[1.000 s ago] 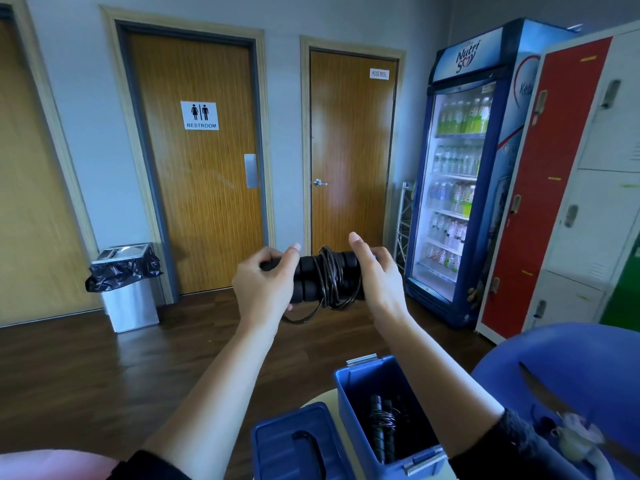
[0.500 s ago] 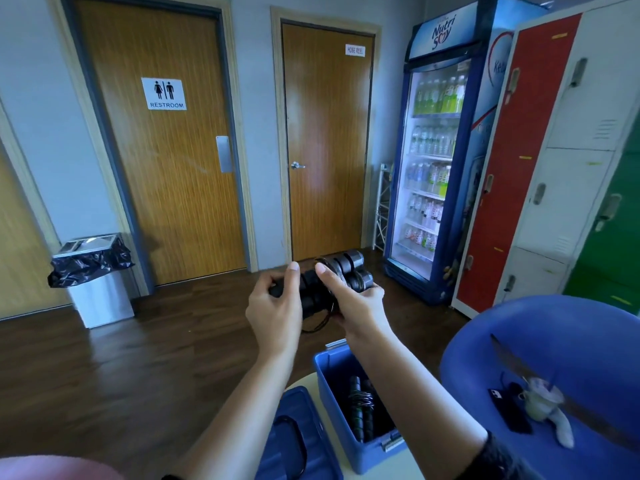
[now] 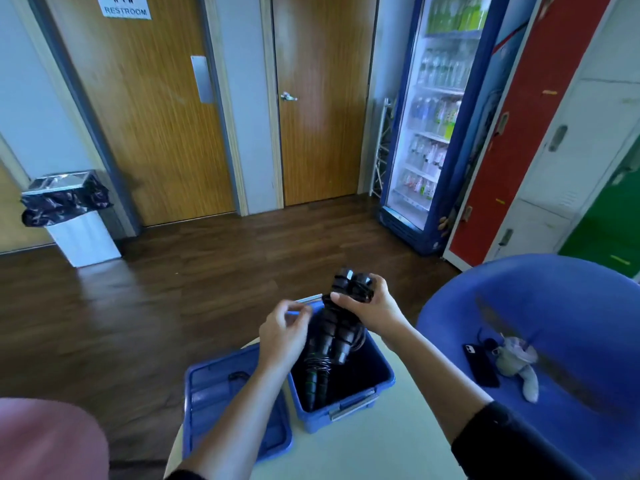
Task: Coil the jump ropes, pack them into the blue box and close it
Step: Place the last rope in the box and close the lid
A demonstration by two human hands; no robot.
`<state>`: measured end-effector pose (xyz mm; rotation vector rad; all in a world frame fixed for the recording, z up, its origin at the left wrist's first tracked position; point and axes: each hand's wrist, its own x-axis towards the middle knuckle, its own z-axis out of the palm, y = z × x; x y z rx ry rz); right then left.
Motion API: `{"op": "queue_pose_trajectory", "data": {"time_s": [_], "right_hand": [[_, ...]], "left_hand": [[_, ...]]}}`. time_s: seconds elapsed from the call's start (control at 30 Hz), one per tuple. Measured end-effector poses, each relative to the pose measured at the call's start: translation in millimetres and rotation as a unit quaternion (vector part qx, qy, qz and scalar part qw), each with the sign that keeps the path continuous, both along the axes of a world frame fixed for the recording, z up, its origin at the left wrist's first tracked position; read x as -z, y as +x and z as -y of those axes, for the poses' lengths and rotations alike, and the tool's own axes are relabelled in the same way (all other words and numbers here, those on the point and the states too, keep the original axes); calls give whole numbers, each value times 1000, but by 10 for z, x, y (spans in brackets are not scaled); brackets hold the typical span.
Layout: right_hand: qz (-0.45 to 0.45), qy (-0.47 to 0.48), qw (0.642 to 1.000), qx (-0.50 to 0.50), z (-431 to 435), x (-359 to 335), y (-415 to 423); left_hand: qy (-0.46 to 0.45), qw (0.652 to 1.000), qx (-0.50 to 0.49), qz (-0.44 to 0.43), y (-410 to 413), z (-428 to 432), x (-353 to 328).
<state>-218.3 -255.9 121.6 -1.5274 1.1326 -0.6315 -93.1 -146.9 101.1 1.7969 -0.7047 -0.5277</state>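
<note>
Right hand: forearm reaching forward over the tabletop, fingers and thumb closed around the upper end of the coiled jump rope, black sleeve at the elbow.

Coiled jump rope: two black ribbed handles side by side with cord wound about them; held steeply tilted, top end in the right hand, lower end dipping into the blue box between the two hands.

Left hand: forearm raised from lower left, fingers loosely curled, thumb near the fingertips, grasping nothing; just beside the rope's left flank. Actual contact cannot be told, the hand being blurred.

Blue box: open, on the tabletop below both hands, grey latch on its near wall.

Second jump rope: black, cord wound round the middle, lying inside the box under the held one.

Blue lid: off the box, lying flat under the left forearm, touching or just beside the box's left wall.

Blue chair: right of the right arm, bearing a dark phone and a pale soft toy.
</note>
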Motion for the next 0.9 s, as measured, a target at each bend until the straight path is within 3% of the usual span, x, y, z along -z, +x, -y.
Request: {"op": "queue_pose_trajectory", "data": {"time_s": [0.23,0.37,0.53,0.67,0.9], "right_hand": [[-178,-40,978,-98,451,713,-34],[-208,-69,966,-136,520,1044,-24],[-188,-81,965,-161,580,1288,30],[-166,-81,968,-171,597,1384,51],[-125,-82,976,-156,504,1496,56]], "left_hand": [[154,969,118,153,65,336,776],[266,904,186,276,162,477,1062],[358,831,255,341,247,636,1264],[385,797,272,377,290,673,1304],[332,779,254,467,347,548,1308]]}}
